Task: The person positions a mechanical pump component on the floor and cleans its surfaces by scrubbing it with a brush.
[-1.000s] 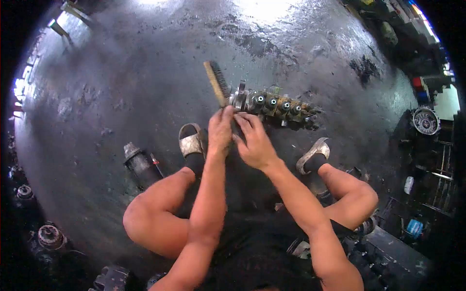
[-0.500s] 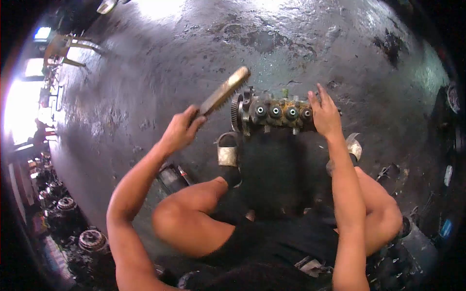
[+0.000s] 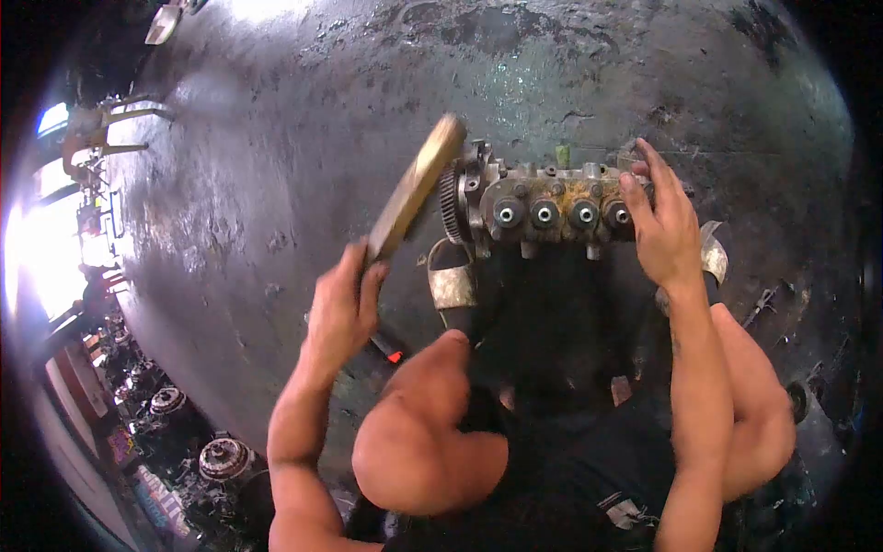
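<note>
My left hand point(image 3: 345, 299) is closed around the handle of a wire brush point(image 3: 418, 184) with a wooden back. The brush slants up and right, its far end by the toothed gear point(image 3: 452, 202) of a greasy fuel injection pump point(image 3: 552, 193). Four-outlet detail aside, several round delivery outlets line the pump's near face, with rusty orange grime between them. At the pump's right end, my right hand point(image 3: 667, 221) lies against the body, fingers stretched out and thumb apart. It covers part of that end. Whether the bristles touch the gear cannot be made out.
The pump stands on a dark, oily floor point(image 3: 276, 166) between my sandalled feet point(image 3: 452, 287). A tool with a red tip point(image 3: 394, 357) lies by my left knee. Greasy round parts point(image 3: 223, 457) crowd the left side. A chair point(image 3: 124, 129) stands farther back.
My view has shifted, so the pump appears larger and farther right. The brush has come closer to the gear, now overlapping its edge in view. My right hand stays at the pump's right end.
</note>
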Demonstrator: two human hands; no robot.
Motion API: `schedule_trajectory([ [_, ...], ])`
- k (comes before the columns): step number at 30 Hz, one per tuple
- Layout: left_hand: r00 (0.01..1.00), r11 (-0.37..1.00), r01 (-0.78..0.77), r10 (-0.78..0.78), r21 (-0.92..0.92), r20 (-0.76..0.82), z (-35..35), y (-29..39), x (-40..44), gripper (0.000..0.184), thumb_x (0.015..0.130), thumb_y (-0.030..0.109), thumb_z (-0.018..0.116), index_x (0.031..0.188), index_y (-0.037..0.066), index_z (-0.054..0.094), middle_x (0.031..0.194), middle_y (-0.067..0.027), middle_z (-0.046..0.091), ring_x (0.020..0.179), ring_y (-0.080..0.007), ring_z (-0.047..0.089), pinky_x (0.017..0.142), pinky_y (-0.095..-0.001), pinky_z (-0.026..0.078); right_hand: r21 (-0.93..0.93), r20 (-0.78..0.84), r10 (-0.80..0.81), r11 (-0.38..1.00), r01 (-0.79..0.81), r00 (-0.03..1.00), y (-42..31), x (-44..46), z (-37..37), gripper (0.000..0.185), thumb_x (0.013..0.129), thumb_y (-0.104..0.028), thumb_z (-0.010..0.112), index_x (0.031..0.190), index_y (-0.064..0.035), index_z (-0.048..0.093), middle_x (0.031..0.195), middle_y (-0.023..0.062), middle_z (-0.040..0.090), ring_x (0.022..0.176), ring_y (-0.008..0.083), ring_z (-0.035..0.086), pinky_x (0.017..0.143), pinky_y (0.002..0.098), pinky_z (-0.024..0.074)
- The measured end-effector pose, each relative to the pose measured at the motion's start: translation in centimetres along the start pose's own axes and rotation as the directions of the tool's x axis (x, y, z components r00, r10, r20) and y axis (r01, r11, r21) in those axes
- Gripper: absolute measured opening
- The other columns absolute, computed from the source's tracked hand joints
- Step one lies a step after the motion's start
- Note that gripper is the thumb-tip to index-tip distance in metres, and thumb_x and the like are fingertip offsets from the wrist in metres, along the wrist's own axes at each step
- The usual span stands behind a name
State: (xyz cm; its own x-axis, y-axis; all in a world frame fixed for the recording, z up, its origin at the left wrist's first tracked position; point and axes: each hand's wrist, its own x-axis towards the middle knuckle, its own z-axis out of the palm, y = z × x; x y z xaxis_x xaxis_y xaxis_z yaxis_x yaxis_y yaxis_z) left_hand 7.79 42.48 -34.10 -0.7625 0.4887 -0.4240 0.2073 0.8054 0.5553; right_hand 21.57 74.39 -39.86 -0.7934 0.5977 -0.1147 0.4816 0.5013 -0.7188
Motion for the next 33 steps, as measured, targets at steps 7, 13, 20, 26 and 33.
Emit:
schedule_trajectory([
  [7, 0.973, 0.962, -0.196, 0.166, 0.192, 0.16, 5.3, 3.6, 4.7, 0.033, 0.097, 0.019, 0.058, 0.125, 0.005, 0.049, 0.098, -0.0281, 0.064, 0.09, -0.05, 0.06, 0.073, -0.0546, 0.047, 0.011, -0.04, -0.077, 0.997, 0.078, 0.996, 0.8, -0.5, 0.4, 0.062, 0.096, -0.045, 0.057, 0.137, -0.0002, 0.051, 0.119, 0.0229, 0.061, 0.108, 0.0357, 0.061, 0.091, 0.0396, 0.0482],
  [13, 0.995, 0.989, -0.075, 0.083, 0.125, -0.052, 1.2, 0.2, -1.3, 0.04, 0.097, 0.016, 0.055, 0.135, 0.007, 0.045, 0.104, -0.0277, 0.066, 0.095, -0.0475, 0.064, 0.077, -0.0516, 0.052, 0.079, -0.009, 0.019, 0.997, -0.018, 1.0, 0.3, -0.7, 0.0, 0.061, 0.096, -0.045, 0.056, 0.137, -0.0001, 0.051, 0.118, 0.0226, 0.062, 0.102, 0.0333, 0.063, 0.089, 0.0381, 0.0491],
  [20, 0.996, 0.997, -0.072, 0.071, 0.01, 0.056, 6.2, 0.9, 3.8, 0.035, 0.098, 0.024, 0.055, 0.127, 0.006, 0.052, 0.093, -0.0313, 0.063, 0.087, -0.0516, 0.061, 0.071, -0.0546, 0.047, 0.017, -0.012, -0.019, 1.0, 0.019, 1.0, 0.4, 0.0, 0.2, 0.061, 0.096, -0.045, 0.055, 0.138, -0.0001, 0.051, 0.118, 0.0204, 0.063, 0.105, 0.0325, 0.063, 0.092, 0.0385, 0.0475],
  [26, 0.978, 0.88, 0.207, -0.174, -0.427, 0.116, 3.3, -2.7, -1.1, 0.04, 0.097, 0.015, 0.054, 0.134, -0.001, 0.05, 0.085, -0.0178, 0.066, 0.068, -0.0324, 0.058, 0.066, -0.0391, 0.047, -0.028, 0.017, -0.006, 1.0, 0.006, 1.0, 0.1, 0.1, 0.0, 0.057, 0.097, -0.04, 0.056, 0.137, 0.0002, 0.052, 0.118, 0.0211, 0.064, 0.107, 0.0318, 0.062, 0.093, 0.0374, 0.0465],
  [33, 0.988, 0.935, -0.152, 0.152, -0.319, -0.027, 8.4, -4.2, -2.0, 0.061, 0.093, 0.007, 0.06, 0.15, 0.009, 0.039, 0.111, -0.0256, 0.066, 0.105, -0.0347, 0.067, 0.089, -0.0399, 0.05, 0.005, 0.028, -0.005, 1.0, 0.005, 1.0, 0.5, 0.1, 0.2, 0.052, 0.097, -0.035, 0.056, 0.135, 0.0004, 0.053, 0.111, 0.0175, 0.065, 0.103, 0.0284, 0.062, 0.092, 0.0361, 0.0469],
])
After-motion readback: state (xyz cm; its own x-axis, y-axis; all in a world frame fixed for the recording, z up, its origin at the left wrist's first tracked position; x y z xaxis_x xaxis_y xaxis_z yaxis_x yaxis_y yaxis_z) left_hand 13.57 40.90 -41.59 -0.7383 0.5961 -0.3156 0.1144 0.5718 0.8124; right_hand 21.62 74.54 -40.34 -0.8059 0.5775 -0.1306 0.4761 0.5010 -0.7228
